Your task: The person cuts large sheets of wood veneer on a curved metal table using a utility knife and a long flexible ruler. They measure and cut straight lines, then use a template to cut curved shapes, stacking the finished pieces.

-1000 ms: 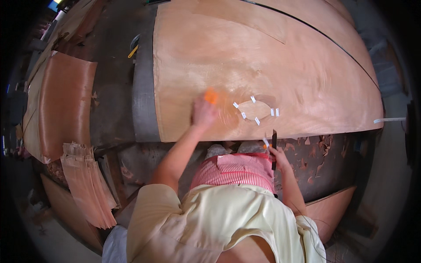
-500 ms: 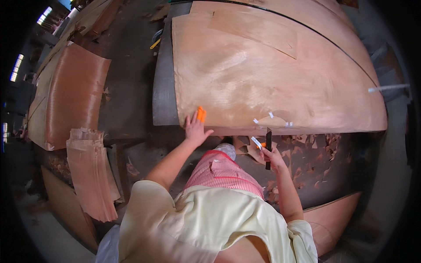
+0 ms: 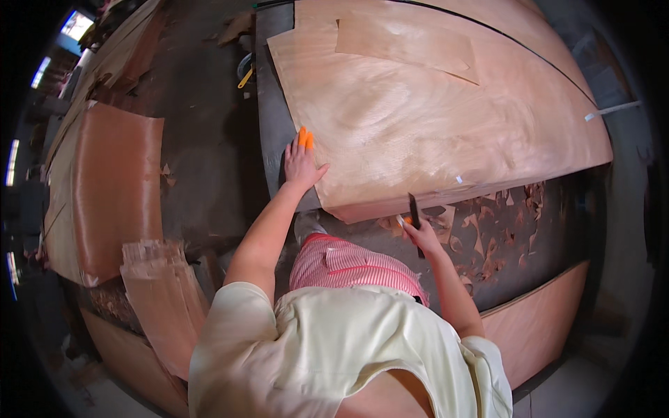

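Observation:
A large pale wood veneer sheet [image 3: 390, 125] lies over the worktable, its left edge slanting across a dark grey board [image 3: 273, 118]. My left hand [image 3: 301, 169] rests at that edge with fingers stretched out, orange covers on some fingertips. Close to the front edge, my right hand [image 3: 425, 237] is closed around a dark, flat, narrow blade-like tool [image 3: 415, 212]. A small white piece [image 3: 400, 221] also shows at its fingers, beside orange fingertip covers; I cannot make out its kind. A white tape bit [image 3: 458, 180] sticks near the sheet's front edge.
A smaller veneer strip [image 3: 404, 49] lies on the sheet, and a dark curved rod [image 3: 502, 33] crosses its far side. Veneer scraps [image 3: 488, 230] litter the floor. Stacked veneer [image 3: 118, 188] stands at left, with a bundle of strips [image 3: 164, 292] nearer me.
My left hand has moved forward along the sheet's left edge. That edge now slants over the grey board. Several white tape bits and a small patch by the front edge no longer show.

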Available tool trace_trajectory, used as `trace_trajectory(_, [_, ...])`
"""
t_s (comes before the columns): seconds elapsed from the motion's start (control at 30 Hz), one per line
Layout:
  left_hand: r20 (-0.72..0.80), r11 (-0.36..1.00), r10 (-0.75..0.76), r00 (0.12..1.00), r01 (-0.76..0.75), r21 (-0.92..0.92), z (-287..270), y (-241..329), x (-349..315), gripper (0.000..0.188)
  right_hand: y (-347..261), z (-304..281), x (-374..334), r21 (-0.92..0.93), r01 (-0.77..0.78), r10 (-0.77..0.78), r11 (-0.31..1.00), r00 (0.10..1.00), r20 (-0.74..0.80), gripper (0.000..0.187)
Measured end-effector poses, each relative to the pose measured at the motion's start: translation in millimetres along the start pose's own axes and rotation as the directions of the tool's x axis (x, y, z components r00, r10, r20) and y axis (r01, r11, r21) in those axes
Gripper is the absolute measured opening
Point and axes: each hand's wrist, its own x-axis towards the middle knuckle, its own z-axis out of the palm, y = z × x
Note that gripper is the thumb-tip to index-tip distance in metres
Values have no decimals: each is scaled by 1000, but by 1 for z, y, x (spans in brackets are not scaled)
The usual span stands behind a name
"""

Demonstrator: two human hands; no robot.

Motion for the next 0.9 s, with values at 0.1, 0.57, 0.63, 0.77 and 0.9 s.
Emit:
trace_trajectory(0.1, [70,996,85,994,-83,-23,3,-24,21,76,-42,56,66,-9,54,-54,998,999,-2,25])
trace_trajectory(0.57, [86,803,551,830,-500,-324,25,-79,48,51,-105,182,198,313,-69,145,947,964,-225,14])
trace_trajectory(0.63, [133,754,652,746,-620,-218,22,-83,48,50,-100,185,199,364,-33,122,931,967,-224,15])
trace_trajectory(0.77, [252,668,718,648,-744,9,11,-81,55,49,-112,188,185,-59,-38,16,997,943,-333,14])
trace_trajectory(0.9, [525,421,680,511,-859,290,-6,-62,63,56,-127,163,179,-624,-171,-104,763,920,-379,20])
